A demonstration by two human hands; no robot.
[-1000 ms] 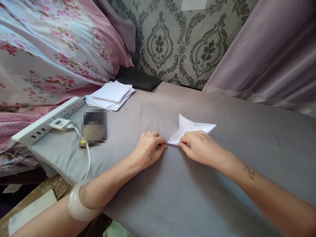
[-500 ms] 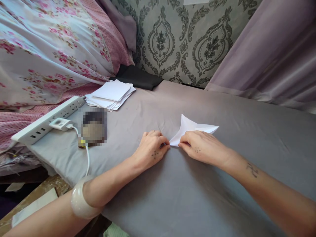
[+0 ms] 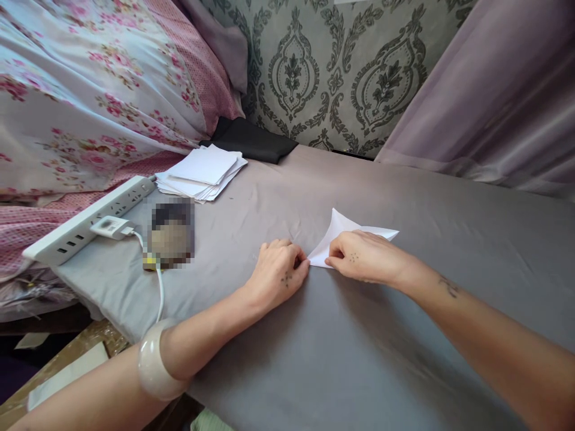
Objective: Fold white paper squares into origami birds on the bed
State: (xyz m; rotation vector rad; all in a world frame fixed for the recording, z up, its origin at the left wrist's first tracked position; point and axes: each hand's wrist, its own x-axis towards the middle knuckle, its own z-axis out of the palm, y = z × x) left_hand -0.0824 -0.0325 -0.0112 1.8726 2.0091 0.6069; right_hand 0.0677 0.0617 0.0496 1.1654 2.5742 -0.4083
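Note:
A folded sheet of white paper point(image 3: 338, 231) lies on the grey cloth surface, one corner pointing away from me and another to the right. My left hand point(image 3: 279, 266) pinches its left tip between thumb and fingers. Over the paper's near edge, my right hand point(image 3: 366, 254) is closed, its thumb and curled forefinger pressed on the fold just right of that tip. The right hand covers much of the paper's lower right part. A pale bangle point(image 3: 157, 359) circles my left forearm.
A stack of white paper sheets point(image 3: 202, 170) lies at the back left, near a black folded cloth point(image 3: 249, 140). On the left are a white power strip point(image 3: 94, 218), a plugged-in charger with a white cable point(image 3: 159, 293) and a blurred-out object point(image 3: 171, 236). Patterned wallpaper point(image 3: 332, 66) stands behind.
My right hand has shifted very slightly, its wrist and forearm a little higher and to the left. The left hand still pinches the paper's tip.

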